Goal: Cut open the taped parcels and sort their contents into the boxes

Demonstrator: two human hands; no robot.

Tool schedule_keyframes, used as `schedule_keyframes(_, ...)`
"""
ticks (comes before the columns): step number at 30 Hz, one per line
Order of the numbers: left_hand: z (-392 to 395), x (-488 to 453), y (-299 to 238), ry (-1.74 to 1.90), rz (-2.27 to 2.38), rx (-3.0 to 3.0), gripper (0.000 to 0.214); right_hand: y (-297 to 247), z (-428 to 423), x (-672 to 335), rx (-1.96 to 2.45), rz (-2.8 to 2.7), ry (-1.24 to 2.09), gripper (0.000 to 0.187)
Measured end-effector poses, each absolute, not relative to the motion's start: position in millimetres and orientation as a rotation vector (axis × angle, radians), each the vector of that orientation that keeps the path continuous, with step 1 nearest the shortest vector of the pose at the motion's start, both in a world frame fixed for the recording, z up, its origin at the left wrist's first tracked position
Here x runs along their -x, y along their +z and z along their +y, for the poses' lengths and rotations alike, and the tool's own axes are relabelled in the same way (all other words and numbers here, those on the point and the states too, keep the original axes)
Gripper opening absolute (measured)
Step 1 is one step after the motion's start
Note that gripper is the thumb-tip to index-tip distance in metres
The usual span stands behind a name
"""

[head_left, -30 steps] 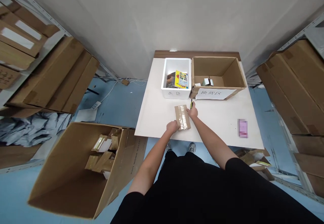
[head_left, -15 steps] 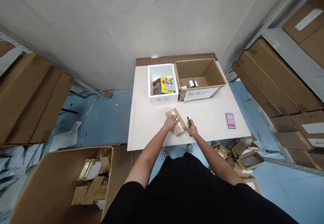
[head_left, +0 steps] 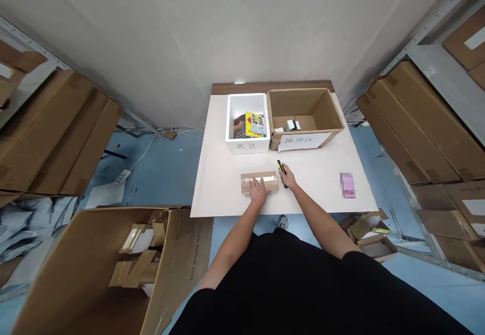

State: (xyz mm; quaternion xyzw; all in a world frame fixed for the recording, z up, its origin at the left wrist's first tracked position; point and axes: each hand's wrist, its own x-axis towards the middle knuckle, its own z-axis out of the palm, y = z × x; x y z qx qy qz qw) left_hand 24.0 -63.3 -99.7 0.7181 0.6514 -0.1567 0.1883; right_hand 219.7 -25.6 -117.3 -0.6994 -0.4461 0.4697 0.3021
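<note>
A small taped cardboard box [head_left: 248, 178] lies lengthwise near the front edge of the white table [head_left: 215, 183]. My left hand [head_left: 258, 190] rests on its top with fingers spread. To the right of the box, my right hand [head_left: 288, 176] is wrapped round a black and yellow utility knife [head_left: 281, 166], which points up and away from me. From here I cannot make out whether its blade is out.
Behind the box stand a white foam bin [head_left: 248, 145] with books and a labelled cardboard box [head_left: 305, 141] holding small items. A pink blurred item [head_left: 347, 185] lies at the right. On the floor, a large carton [head_left: 94, 244] holds several parcels; opened boxes [head_left: 373, 234] are piled at right.
The small box has turned from slanted to nearly parallel with the table edge. My right hand, which was touching its corner, is now apart from it, still with the knife.
</note>
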Motion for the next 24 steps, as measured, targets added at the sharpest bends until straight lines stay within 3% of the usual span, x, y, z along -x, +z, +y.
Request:
schedule_keyframes(7, -57.1, -17.5, -95.5, -0.487, 1.828, -2.031, 0.091, -125.3, -97.7, -234.3, 1.661, -0.947, 1.551, 0.07)
schedule_keyframes(24, -58.1, -13.0, -92.9, -0.564, 1.845, -2.09, 0.091, -135.6, -115.4, -239.2, 1.52, -0.997, 1.693, 0.066)
